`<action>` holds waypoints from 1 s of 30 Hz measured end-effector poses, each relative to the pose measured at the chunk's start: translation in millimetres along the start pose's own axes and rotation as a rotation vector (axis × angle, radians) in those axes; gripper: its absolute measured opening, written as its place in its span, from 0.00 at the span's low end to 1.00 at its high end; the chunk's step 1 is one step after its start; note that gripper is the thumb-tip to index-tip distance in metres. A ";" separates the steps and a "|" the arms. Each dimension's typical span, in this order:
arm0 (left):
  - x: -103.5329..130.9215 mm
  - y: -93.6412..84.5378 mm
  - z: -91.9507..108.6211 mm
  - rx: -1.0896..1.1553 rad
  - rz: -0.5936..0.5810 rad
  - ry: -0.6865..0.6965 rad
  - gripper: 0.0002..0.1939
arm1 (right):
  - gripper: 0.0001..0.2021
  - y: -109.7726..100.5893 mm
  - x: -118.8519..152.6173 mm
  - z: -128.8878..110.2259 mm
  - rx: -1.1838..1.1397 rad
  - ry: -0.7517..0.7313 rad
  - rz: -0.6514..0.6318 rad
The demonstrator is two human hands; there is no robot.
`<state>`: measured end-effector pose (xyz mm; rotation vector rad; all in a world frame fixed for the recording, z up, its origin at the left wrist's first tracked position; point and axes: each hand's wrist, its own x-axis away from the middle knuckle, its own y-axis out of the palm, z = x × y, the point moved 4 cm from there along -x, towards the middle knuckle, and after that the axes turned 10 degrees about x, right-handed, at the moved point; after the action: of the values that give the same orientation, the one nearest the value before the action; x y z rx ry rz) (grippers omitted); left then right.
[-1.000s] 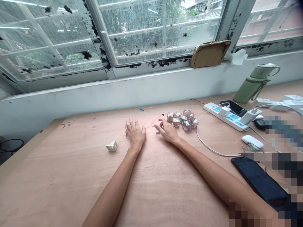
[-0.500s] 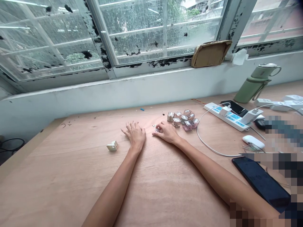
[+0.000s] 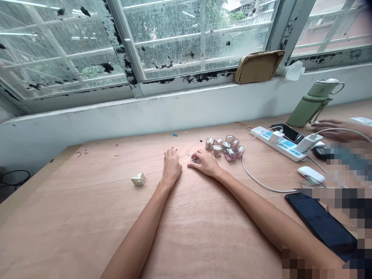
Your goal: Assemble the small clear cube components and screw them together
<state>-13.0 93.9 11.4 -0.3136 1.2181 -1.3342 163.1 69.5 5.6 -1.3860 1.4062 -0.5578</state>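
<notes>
On the table (image 3: pixel 72 217), a block (image 3: pixel 138 179) lies left of the left hand (image 3: pixel 172 166); containers (image 3: pixel 216 150) sit beyond and right of the right hand (image 3: pixel 205 163); farther right, a power strip (image 3: pixel 286 146) before a bottle (image 3: pixel 308 108).

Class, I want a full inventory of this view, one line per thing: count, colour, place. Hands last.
window: one, grey-framed, behind table
cardboard tray: one, brown, on sill
table: one, light brown, below window
bottle: one, green, right rear
power strip: one, white and blue, right
plugs: two, white, in power strip
mouse: one, black, right
earbud-like case: one, white, right
phone: one, black, right front
hexagonal containers: about eight, tinted clear, beyond right hand
cream piece: one, cream, left of left hand
blue piece: one, blue, table's far edge
small piece: one, whitish, at right hand's fingers
co-worker's hand: one, far right
left hand: one, bare, mid-table
right hand: one, bare, mid-table
</notes>
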 end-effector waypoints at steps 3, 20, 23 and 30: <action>-1.3 2.6 -2.8 0.039 -0.012 0.019 0.29 | 0.21 -0.4 0.0 0.0 -0.010 -0.005 0.002; -6.0 -5.6 4.6 0.314 -0.038 -0.007 0.04 | 0.15 -8.2 -4.2 11.5 -0.178 -0.156 -0.111; -6.3 -0.8 6.9 0.287 -0.089 0.050 0.09 | 0.14 -8.3 -4.4 12.5 -0.225 -0.155 -0.108; -1.9 -4.6 13.3 0.134 -0.099 0.087 0.11 | 0.16 -4.0 -2.3 11.4 -0.185 -0.118 -0.040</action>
<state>-4.6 88.3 21.4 -0.2247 1.1905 -1.5212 174.4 74.5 5.8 -1.5715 1.3642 -0.3719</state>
